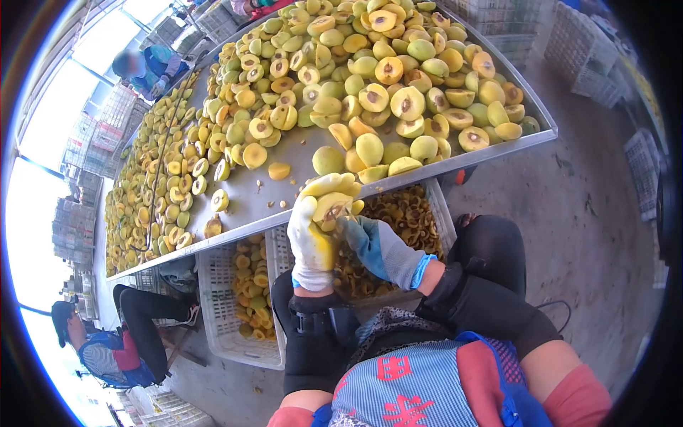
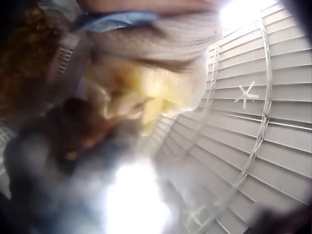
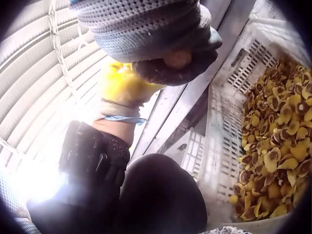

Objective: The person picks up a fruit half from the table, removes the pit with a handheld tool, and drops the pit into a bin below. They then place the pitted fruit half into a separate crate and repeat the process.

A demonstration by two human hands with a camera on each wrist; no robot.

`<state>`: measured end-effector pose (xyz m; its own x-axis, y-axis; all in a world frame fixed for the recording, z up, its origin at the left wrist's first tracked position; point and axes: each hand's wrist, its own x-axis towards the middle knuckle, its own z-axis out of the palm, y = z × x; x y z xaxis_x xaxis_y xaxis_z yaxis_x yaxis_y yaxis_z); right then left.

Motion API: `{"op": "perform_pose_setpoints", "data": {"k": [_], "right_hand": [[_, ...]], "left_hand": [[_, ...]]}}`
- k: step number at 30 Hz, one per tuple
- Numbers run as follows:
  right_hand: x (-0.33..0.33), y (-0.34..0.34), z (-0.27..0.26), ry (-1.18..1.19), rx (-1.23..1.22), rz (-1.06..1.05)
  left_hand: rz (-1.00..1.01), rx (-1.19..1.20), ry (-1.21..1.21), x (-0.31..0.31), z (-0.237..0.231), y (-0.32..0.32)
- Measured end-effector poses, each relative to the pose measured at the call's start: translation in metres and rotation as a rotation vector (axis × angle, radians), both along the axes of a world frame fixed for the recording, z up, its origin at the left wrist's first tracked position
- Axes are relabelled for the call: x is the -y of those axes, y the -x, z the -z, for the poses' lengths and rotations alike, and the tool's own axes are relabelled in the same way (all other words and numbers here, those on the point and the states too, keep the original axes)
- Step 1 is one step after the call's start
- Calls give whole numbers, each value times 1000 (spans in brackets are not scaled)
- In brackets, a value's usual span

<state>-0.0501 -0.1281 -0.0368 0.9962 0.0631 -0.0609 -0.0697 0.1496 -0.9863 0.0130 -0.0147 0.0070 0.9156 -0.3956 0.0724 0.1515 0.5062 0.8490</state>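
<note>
At the metal table's near edge, the gloved left hand [image 1: 317, 231] holds a cut yellow fruit half [image 1: 331, 209] with its brown centre showing. The gloved right hand [image 1: 380, 249] is close against that fruit, fingers curled; whether it grips a tool cannot be told. In the right wrist view the right hand [image 3: 148, 29] has dark, stained fingertips, with the yellow-coated left glove [image 3: 122, 85] just behind. The left wrist view shows the left glove [image 2: 156, 83] blurred, with yellow pieces at its fingers.
Halved fruits [image 1: 373, 96] cover much of the raised-edge metal table [image 1: 299, 153]. Beneath it stand a white crate [image 1: 220, 306] of fruit pieces and another crate [image 3: 219, 141] of thin pieces. Another person [image 1: 110, 356] sits at left; one more [image 1: 153, 71] is across the table.
</note>
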Motion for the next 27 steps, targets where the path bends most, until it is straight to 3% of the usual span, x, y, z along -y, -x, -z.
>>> {"op": "perform_pose_setpoints", "data": {"k": [3, 6, 9, 12, 13, 15, 17, 19, 22, 25, 26, 27], "right_hand": [[6, 2, -2, 165, 36, 28], [7, 6, -24, -85, -142, -148], [25, 13, -55, -191, -430, -364], [18, 13, -50, -2, -391, -275], [19, 12, -50, -66, -464, -327], [26, 13, -49, -196, -609, -430], [29, 14, -41, -474, -587, -603], [28, 15, -31, -665, -586, -705], [25, 17, -31, -652, -541, -705], [10, 25, -22, -347, -285, -464], [4, 27, -14, -242, -173, -387], [-4, 29, 8, -155, -18, -323]], "left_hand": [[-84, -69, -173, 2, -13, 4], [-209, -99, -256, 8, -8, 7], [-278, -9, -274, 14, -6, 13], [-150, 18, -396, 11, -5, 7], [-193, -6, -412, 15, -8, 11], [-124, -48, -211, 11, 1, 10], [-97, -90, -50, 13, 1, 10], [-72, -49, -77, 11, 1, 9], [-87, -47, -42, 10, -5, 12], [-216, -214, 8, 13, -25, 21], [-85, -302, 216, -13, 1, 2], [-170, -345, 347, -33, 10, -10]]}}
